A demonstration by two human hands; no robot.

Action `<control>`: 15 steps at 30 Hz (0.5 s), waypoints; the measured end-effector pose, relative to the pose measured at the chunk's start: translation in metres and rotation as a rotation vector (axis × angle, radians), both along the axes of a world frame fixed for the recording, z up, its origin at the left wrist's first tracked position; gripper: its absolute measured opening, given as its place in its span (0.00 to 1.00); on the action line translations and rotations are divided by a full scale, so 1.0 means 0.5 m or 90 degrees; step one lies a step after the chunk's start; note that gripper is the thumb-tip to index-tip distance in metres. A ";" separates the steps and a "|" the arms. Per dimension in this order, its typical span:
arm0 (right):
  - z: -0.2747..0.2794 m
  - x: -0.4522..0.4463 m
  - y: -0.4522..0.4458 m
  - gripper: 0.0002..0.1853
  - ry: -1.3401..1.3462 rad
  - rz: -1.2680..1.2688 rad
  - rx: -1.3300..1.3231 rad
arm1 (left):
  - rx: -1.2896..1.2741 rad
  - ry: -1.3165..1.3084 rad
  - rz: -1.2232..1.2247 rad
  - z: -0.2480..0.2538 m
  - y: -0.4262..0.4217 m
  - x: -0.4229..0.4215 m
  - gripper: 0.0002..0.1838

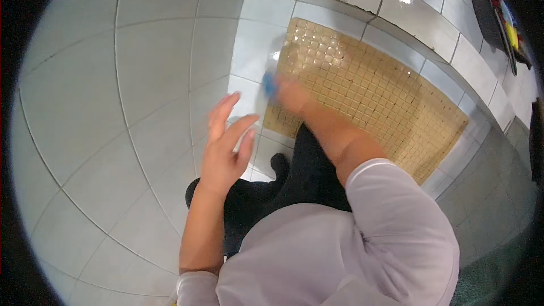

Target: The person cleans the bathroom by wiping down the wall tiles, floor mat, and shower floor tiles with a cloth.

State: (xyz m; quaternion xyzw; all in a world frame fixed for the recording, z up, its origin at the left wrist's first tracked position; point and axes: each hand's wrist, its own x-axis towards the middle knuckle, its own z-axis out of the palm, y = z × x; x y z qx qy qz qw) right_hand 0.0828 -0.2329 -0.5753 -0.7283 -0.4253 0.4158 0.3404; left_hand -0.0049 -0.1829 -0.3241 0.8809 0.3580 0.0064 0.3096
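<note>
My right hand (pixel 291 94) is smeared by motion at the left edge of a tan, grid-patterned floor mat (pixel 368 96). A small blue object (pixel 269 84) shows at its fingers and appears gripped in them; the blur hides what kind of thing it is. My left hand (pixel 224 141) is raised beside the tiled wall, fingers apart, holding nothing. The mat has a wet shine near its upper left corner and lies on white floor tiles (pixel 258 39).
Grey-white wall tiles (pixel 153 73) rise along the left. A tiled ledge (pixel 419 17) runs past the mat's far side. Beyond it stands a dark container (pixel 490 20) with red and yellow items. My dark-clothed legs (pixel 317 173) are below my hands.
</note>
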 end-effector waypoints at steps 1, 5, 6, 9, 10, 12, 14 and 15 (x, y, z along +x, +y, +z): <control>0.023 -0.065 -0.035 0.20 -0.015 0.047 0.039 | 0.013 0.044 -0.063 -0.021 0.010 0.014 0.14; 0.055 0.037 -0.018 0.18 -0.222 0.143 0.096 | -0.010 0.120 -0.096 -0.132 0.031 0.035 0.18; -0.002 0.089 -0.006 0.19 -0.300 0.255 0.131 | -0.008 0.171 -0.092 -0.153 0.035 0.037 0.20; -0.103 0.288 -0.155 0.20 -0.380 0.176 0.128 | -0.024 0.248 -0.126 -0.199 0.040 0.061 0.24; -0.080 0.343 -0.238 0.23 -0.471 0.104 0.099 | -0.042 0.292 -0.149 -0.217 0.038 0.070 0.26; -0.071 0.416 -0.422 0.19 -0.540 0.005 -0.029 | -0.032 0.318 -0.194 -0.274 0.030 0.082 0.27; -0.056 0.450 -0.563 0.21 -0.587 -0.166 -0.049 | -0.024 0.347 -0.232 -0.317 0.018 0.099 0.28; -0.075 0.446 -0.579 0.21 -0.592 -0.170 -0.060 | -0.053 0.379 -0.238 -0.332 0.011 0.112 0.29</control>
